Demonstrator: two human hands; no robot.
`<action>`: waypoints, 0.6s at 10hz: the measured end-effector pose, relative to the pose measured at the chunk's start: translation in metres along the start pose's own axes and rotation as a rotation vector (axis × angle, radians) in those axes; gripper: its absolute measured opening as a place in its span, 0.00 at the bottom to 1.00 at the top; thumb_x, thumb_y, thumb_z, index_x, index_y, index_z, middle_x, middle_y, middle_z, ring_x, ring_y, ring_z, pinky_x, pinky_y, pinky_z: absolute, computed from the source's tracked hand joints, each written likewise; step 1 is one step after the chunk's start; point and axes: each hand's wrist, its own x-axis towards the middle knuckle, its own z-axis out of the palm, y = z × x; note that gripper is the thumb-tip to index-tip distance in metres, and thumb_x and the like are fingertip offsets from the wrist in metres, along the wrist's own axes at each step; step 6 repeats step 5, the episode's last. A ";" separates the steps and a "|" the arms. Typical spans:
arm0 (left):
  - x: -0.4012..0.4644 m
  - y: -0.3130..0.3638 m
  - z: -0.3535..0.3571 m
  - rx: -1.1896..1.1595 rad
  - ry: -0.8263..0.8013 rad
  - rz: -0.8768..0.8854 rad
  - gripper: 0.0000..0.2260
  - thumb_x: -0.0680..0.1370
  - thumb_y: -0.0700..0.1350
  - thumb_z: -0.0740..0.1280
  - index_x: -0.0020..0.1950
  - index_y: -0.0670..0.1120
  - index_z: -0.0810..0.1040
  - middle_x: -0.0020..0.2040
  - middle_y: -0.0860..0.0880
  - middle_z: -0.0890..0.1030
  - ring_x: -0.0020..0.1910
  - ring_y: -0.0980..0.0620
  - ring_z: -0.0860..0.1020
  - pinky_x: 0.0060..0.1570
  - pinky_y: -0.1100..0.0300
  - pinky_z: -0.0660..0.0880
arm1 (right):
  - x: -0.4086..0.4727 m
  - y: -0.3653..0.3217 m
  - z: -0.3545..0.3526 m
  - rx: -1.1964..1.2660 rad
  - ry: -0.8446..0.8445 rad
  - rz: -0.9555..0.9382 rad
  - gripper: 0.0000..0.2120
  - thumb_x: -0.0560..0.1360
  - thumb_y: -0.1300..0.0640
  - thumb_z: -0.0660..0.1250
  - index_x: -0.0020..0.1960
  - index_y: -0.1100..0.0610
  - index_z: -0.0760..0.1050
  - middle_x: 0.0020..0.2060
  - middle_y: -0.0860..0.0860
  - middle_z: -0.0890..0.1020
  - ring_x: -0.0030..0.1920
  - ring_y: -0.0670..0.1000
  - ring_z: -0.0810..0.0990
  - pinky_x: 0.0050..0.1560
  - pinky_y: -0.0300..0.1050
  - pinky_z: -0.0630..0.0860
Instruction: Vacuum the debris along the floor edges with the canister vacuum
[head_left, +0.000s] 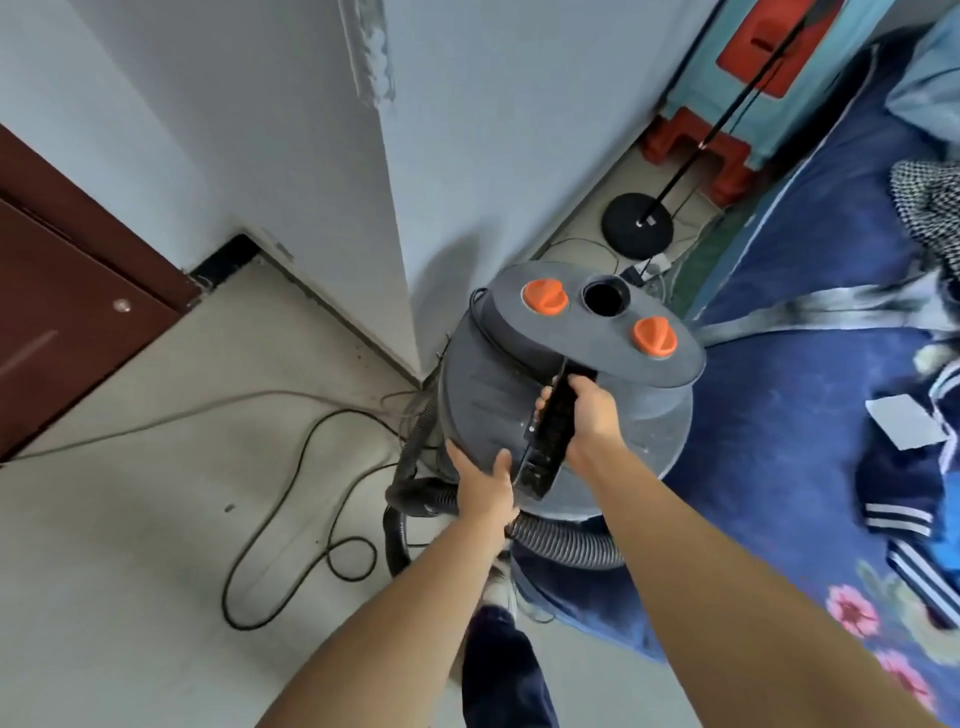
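Observation:
A grey canister vacuum with two orange knobs and an open port on its flat end is tilted toward me beside the wall corner. My right hand grips its black carry handle. My left hand presses flat against the canister's lower side. The ribbed black hose curls out beneath the canister, partly hidden by my arms. Dark specks of debris lie along the floor edge by the wall.
A black power cord loops over the beige floor at left. A brown door stands far left. A lamp stand's round black base and red stools sit behind. A blue floral bedspread with clothes fills the right.

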 end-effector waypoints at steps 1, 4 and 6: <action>-0.008 0.022 -0.003 -0.036 -0.005 -0.112 0.33 0.81 0.41 0.63 0.79 0.57 0.48 0.76 0.46 0.61 0.68 0.39 0.68 0.58 0.41 0.75 | 0.001 -0.007 -0.003 -0.107 0.009 0.023 0.11 0.81 0.58 0.55 0.42 0.61 0.69 0.25 0.56 0.77 0.30 0.54 0.75 0.37 0.48 0.73; -0.063 0.078 -0.010 0.324 -0.089 0.090 0.24 0.81 0.36 0.60 0.76 0.45 0.59 0.72 0.43 0.63 0.64 0.42 0.66 0.65 0.45 0.70 | -0.051 -0.033 -0.014 -0.624 0.007 -0.030 0.09 0.80 0.57 0.57 0.55 0.60 0.70 0.54 0.63 0.78 0.50 0.59 0.80 0.52 0.53 0.76; -0.096 0.083 -0.015 0.438 -0.174 0.252 0.21 0.80 0.39 0.60 0.74 0.44 0.65 0.68 0.44 0.69 0.63 0.44 0.70 0.63 0.48 0.72 | -0.088 -0.054 -0.020 -0.916 0.080 -0.210 0.10 0.80 0.58 0.57 0.58 0.61 0.71 0.48 0.60 0.75 0.42 0.56 0.74 0.46 0.47 0.71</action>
